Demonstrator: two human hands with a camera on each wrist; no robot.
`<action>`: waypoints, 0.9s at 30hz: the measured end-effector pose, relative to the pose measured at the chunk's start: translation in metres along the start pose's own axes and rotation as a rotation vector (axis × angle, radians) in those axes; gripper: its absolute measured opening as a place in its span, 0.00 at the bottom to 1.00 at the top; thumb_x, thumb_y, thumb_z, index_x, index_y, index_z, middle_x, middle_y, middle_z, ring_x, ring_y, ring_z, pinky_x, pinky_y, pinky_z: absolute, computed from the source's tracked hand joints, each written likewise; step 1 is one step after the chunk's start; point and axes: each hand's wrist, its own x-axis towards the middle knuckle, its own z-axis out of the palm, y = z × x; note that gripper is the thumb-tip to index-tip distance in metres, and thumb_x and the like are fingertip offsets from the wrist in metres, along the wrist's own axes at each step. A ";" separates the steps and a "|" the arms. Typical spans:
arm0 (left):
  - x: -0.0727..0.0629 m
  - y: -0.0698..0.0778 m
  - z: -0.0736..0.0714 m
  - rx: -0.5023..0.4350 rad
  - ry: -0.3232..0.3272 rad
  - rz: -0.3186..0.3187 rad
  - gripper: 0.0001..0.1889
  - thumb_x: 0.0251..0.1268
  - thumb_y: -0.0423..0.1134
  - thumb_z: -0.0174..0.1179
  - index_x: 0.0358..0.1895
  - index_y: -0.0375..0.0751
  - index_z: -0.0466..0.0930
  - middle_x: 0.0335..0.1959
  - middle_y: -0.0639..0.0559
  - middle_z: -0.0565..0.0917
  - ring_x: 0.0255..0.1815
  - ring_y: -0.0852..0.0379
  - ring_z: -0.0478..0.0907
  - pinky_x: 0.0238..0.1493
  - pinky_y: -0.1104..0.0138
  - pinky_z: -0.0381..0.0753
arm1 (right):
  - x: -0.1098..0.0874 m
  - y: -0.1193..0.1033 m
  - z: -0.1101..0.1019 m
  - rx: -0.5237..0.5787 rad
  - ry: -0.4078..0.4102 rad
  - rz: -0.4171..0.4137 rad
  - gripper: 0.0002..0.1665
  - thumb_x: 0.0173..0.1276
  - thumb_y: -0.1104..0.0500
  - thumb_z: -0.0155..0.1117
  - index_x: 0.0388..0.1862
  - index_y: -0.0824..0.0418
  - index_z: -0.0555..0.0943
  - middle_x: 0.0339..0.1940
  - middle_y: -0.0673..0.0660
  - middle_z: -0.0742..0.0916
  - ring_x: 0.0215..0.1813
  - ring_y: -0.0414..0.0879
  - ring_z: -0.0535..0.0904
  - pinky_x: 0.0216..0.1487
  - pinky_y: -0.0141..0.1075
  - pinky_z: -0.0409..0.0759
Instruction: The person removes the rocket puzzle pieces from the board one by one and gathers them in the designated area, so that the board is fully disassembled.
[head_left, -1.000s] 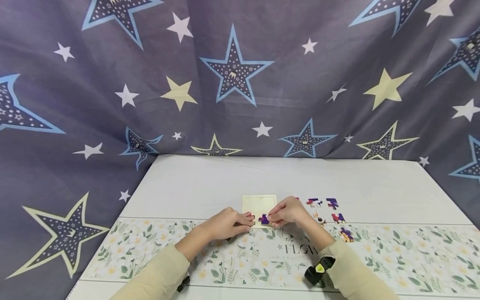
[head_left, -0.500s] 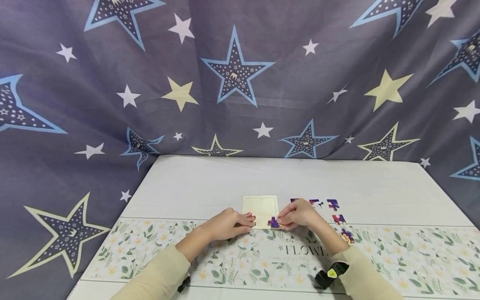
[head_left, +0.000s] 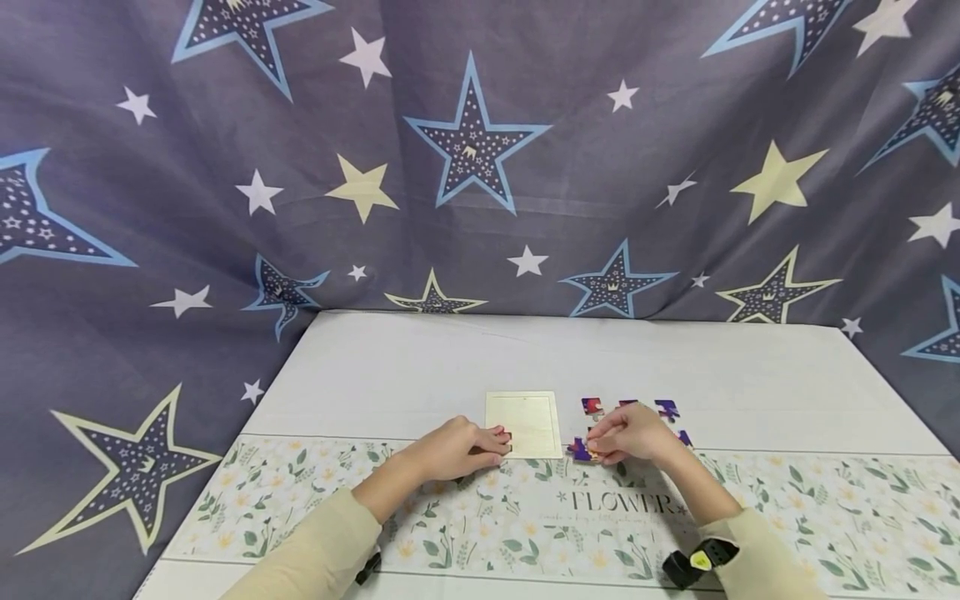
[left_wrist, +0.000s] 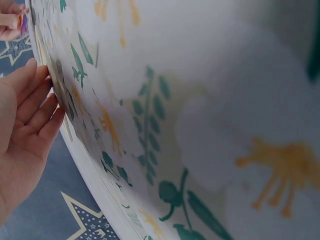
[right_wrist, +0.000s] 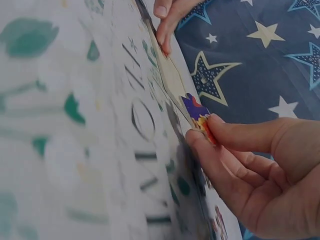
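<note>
My right hand (head_left: 636, 432) pinches a purple, red and yellow jigsaw piece (right_wrist: 196, 111) between thumb and fingertips, just right of a pale, square puzzle tray (head_left: 525, 421). In the head view the held jigsaw piece (head_left: 578, 450) is tilted over the printed table cover. My left hand (head_left: 459, 450) reaches in from the left with its fingers extended, fingertips at the tray's lower left corner. A small reddish edge of another piece (head_left: 509, 438) shows by those fingertips; the rest is hidden. In the left wrist view the left hand (left_wrist: 30, 117) lies with its palm side to the camera.
Several loose jigsaw pieces lie right of the tray, among them a red and purple one (head_left: 591, 406) and a purple one (head_left: 666, 408); the right hand partly covers others. The white table cover (head_left: 390, 358) has a flowered band with lettering (head_left: 622, 502). A star-patterned curtain (head_left: 570, 192) hangs behind.
My right hand has moved right with the pinched jigsaw piece, from over the tray to beside it, baring the tray's right part. The left hand has stayed at the tray's corner.
</note>
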 end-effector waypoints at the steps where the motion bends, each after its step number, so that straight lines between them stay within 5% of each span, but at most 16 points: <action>1: 0.000 0.000 0.000 -0.001 0.000 0.001 0.15 0.68 0.40 0.58 0.54 0.39 0.82 0.58 0.48 0.81 0.66 0.53 0.74 0.67 0.61 0.73 | -0.001 0.002 -0.002 -0.012 0.000 -0.004 0.11 0.58 0.66 0.71 0.37 0.72 0.84 0.26 0.57 0.90 0.24 0.44 0.86 0.33 0.38 0.88; 15: -0.001 0.003 -0.002 -0.001 -0.002 -0.002 0.15 0.68 0.40 0.59 0.53 0.39 0.83 0.57 0.48 0.82 0.66 0.53 0.74 0.67 0.61 0.73 | -0.024 0.016 -0.034 -0.109 -0.019 -0.056 0.13 0.59 0.62 0.71 0.38 0.72 0.84 0.26 0.59 0.89 0.28 0.47 0.86 0.33 0.39 0.88; 27: 0.000 0.007 -0.002 0.038 0.000 -0.006 0.15 0.68 0.41 0.59 0.52 0.39 0.83 0.57 0.48 0.82 0.65 0.53 0.75 0.66 0.61 0.74 | -0.039 0.022 -0.047 -0.358 0.077 -0.036 0.07 0.56 0.59 0.73 0.31 0.62 0.87 0.23 0.52 0.89 0.24 0.44 0.84 0.26 0.36 0.82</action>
